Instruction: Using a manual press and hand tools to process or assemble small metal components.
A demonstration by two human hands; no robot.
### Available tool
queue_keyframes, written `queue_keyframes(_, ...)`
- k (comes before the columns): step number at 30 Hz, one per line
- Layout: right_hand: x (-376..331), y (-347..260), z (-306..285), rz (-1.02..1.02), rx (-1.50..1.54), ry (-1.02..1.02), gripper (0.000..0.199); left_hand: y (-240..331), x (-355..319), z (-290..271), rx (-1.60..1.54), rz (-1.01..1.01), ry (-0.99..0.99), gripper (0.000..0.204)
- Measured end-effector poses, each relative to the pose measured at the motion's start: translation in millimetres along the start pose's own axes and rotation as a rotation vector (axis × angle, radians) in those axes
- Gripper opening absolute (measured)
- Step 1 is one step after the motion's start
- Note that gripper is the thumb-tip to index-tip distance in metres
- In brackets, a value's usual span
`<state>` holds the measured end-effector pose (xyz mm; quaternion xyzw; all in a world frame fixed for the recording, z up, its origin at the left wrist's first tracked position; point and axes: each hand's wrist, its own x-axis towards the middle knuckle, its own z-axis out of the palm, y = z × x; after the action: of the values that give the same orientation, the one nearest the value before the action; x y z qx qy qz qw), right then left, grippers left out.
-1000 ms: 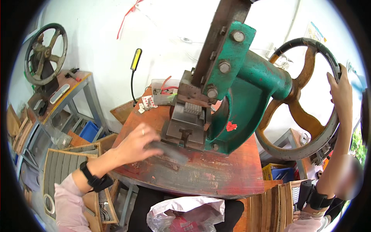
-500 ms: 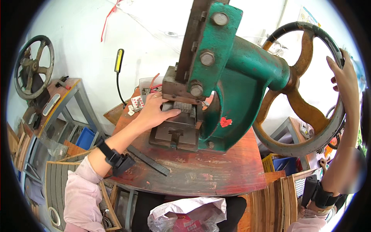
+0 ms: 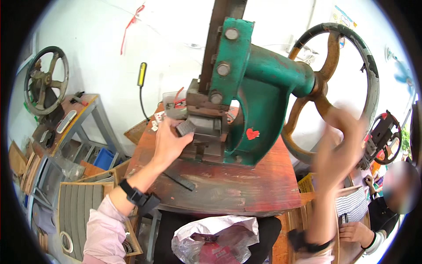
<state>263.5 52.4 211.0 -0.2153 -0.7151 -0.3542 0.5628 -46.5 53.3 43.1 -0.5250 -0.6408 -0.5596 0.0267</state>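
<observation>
A green hand-wheel press [image 3: 263,110] stands on the reddish wooden table. My left hand [image 3: 168,143] is closed, thumb and fingers pinching a small grey ribbed block [image 3: 185,128] just left of the press's dark metal base [image 3: 206,143]. The block is tilted; its exact kind is unclear. Above the base is the press's dark ram block [image 3: 202,103]. My right hand [image 3: 340,141] is raised in front of the large spoked handwheel [image 3: 371,70], off its rim. Motion blurs its fingers, so their pose cannot be read.
A clear bin with red-handled tools [image 3: 175,99] stands behind the press. A dark flat bar [image 3: 180,181] lies on the table. An opened plastic bag [image 3: 215,237] sits on my lap. Wooden trays flank me. At the far right, a co-worker's hand [image 3: 357,233] rests by a tray.
My left hand has drawn the ribbed block out from under the ram toward the left. My right hand has left the handwheel's rim and swung down and inward. The view has shifted slightly.
</observation>
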Motion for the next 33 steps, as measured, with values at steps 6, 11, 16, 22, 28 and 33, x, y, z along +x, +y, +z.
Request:
queue_keyframes(6, -134.5, -209.6, 19.2, 1.795, 1.538, -0.220, 0.040, 31.9, -104.7, -71.4, 0.080, 0.236, 0.062, 0.043)
queue_keyframes(11, -141.3, -258.6, 11.4, 2.106, 2.056, -0.170, 0.029, 51.3, -154.7, -96.8, 0.117, 0.369, -0.041, 0.047)
queue_keyframes(16, -139.7, -238.3, -3.9, 2.078, 1.930, -0.230, 0.030, 53.8, -167.8, -88.9, 0.057, 0.472, -0.001, 0.051)
queue_keyframes(22, -144.2, -222.4, -14.3, 2.099, 1.756, -0.061, 0.037, 59.9, -176.9, -73.4, 0.019, 0.598, -0.040, 0.057)
queue_keyframes(28, -154.0, -220.3, -12.8, 2.109, 1.674, 0.025, 0.032, 63.0, -177.9, -66.7, 0.048, 0.650, -0.074, 0.055)
queue_keyframes(33, -171.9, -207.7, -7.8, 2.121, 1.769, -0.011, 0.028, 62.0, -180.1, -57.5, -0.011, 0.583, -0.119, 0.050)
